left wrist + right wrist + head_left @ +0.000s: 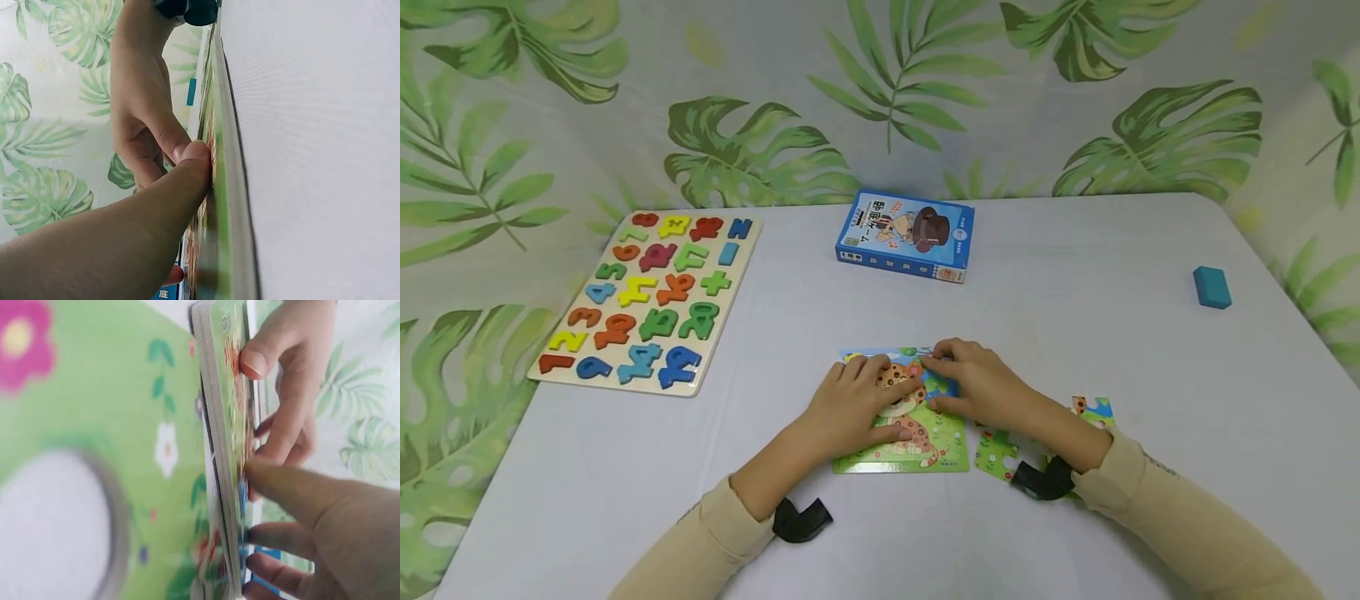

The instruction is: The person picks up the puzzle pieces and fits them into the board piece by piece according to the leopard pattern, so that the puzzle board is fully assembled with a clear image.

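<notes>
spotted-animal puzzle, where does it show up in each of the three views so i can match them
Head: the spotted-animal puzzle lies just below centre, partly covered by the hands.
Left wrist: seen nearly edge-on, a narrow upright strip slightly right of centre.
Right wrist: also nearly edge-on, a slanting strip right of centre.
Shared landmark: the left hand, its thumb at the puzzle in all three.

Two bare hands [853,404] [988,385], one square green leopard puzzle [934,442], at least two loose jigsaw pieces [995,455], one blue box [904,235], one cream number board [683,397], one teal block [1212,287]
</notes>
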A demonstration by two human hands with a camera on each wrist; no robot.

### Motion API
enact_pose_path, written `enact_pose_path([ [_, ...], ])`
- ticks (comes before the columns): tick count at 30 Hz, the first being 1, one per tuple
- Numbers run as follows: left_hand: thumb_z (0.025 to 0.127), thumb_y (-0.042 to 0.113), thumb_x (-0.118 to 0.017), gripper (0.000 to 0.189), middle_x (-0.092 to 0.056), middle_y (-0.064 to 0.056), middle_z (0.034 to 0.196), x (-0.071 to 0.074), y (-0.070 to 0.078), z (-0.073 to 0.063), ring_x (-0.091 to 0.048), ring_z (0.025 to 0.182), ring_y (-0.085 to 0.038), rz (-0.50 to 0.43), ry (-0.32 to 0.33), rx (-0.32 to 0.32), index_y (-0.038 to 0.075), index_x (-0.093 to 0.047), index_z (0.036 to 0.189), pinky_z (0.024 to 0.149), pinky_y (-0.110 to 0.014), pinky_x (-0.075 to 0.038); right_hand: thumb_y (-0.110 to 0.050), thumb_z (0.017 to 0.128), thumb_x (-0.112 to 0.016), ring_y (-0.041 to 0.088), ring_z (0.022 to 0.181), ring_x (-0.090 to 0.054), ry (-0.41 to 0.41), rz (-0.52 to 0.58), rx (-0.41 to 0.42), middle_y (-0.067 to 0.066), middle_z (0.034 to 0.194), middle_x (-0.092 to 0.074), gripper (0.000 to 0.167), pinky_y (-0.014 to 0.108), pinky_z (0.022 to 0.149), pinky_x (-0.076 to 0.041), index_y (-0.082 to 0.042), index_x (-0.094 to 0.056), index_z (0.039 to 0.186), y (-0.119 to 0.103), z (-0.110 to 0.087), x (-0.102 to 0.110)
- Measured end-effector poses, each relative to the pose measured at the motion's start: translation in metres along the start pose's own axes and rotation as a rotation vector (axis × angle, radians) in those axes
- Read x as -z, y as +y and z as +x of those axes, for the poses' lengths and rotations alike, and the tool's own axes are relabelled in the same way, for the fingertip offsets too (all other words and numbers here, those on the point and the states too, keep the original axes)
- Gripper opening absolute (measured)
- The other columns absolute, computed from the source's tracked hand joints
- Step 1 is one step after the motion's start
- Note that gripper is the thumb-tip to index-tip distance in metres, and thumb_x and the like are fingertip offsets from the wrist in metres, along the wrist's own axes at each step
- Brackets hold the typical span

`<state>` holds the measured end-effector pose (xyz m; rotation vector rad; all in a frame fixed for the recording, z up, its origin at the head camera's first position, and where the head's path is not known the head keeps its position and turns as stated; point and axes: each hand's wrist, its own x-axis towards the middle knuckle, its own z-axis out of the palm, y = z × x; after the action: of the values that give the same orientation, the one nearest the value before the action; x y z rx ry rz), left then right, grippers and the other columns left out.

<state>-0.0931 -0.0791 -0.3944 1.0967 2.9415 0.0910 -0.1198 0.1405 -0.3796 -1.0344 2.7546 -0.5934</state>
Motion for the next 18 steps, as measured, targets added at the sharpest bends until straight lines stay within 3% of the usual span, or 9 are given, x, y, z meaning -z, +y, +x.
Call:
enact_pose_path([
  [3, 0.080, 0.067, -0.043, 0.069, -0.038, -0.010, 0.130, -0.002, -0.002, -0.001, -0.035, 0.115, -0.027, -0.026, 0.005, 0.005, 0.034, -0.033, 0.139, 0.081, -0.038, -0.035, -0.034, 0.081, -0.066, 0.030, 0.115, -0.038, -0.056, 0.084, -0.026, 0.014, 0.129, -0.039, 0.065, 0.048, 0.092, -0.035, -0.005, -0.042, 0.134, 0.002, -0.004, 0.004],
  [6, 0.080, 0.066, -0.044, 0.071, -0.037, -0.009, 0.132, -0.005, -0.005, -0.002, -0.033, 0.118, -0.028, -0.071, 0.016, 0.009, 0.032, -0.031, 0.140, 0.088, -0.041, -0.034, -0.033, 0.082, -0.065, 0.029, 0.122, -0.030, -0.056, 0.202, -0.068, 0.013, 0.134, -0.032, 0.066, 0.049, 0.095, -0.033, -0.009, -0.037, 0.137, 0.005, -0.010, 0.011],
  [10, 0.079, 0.064, -0.049, 0.073, -0.037, -0.010, 0.132, -0.006, -0.012, -0.009, -0.033, 0.121, -0.028, -0.136, 0.057, 0.017, 0.026, -0.033, 0.140, 0.098, -0.043, -0.029, -0.035, 0.083, -0.064, 0.027, 0.126, -0.026, 0.017, 0.291, -0.089, 0.010, 0.138, -0.027, 0.067, 0.049, 0.096, -0.033, -0.011, -0.035, 0.138, 0.008, -0.023, 0.026],
  [14, 0.079, 0.062, -0.051, 0.080, -0.033, -0.012, 0.136, -0.005, -0.021, -0.024, -0.030, 0.124, -0.027, -0.194, 0.101, 0.039, 0.016, -0.031, 0.141, 0.102, -0.040, -0.024, -0.039, 0.082, -0.063, 0.029, 0.126, -0.028, 0.096, 0.289, -0.107, 0.010, 0.138, -0.028, 0.068, 0.052, 0.094, -0.033, -0.013, -0.034, 0.138, 0.010, -0.042, 0.039],
  [18, 0.077, 0.060, -0.056, 0.086, -0.031, -0.012, 0.139, -0.003, -0.027, -0.041, -0.028, 0.127, -0.026, -0.254, 0.117, 0.083, 0.010, -0.027, 0.142, 0.103, -0.039, -0.024, -0.032, 0.080, -0.067, 0.032, 0.123, -0.032, 0.153, 0.276, -0.111, 0.011, 0.138, -0.030, 0.068, 0.054, 0.091, -0.035, -0.014, -0.035, 0.138, 0.015, -0.062, 0.042],
])
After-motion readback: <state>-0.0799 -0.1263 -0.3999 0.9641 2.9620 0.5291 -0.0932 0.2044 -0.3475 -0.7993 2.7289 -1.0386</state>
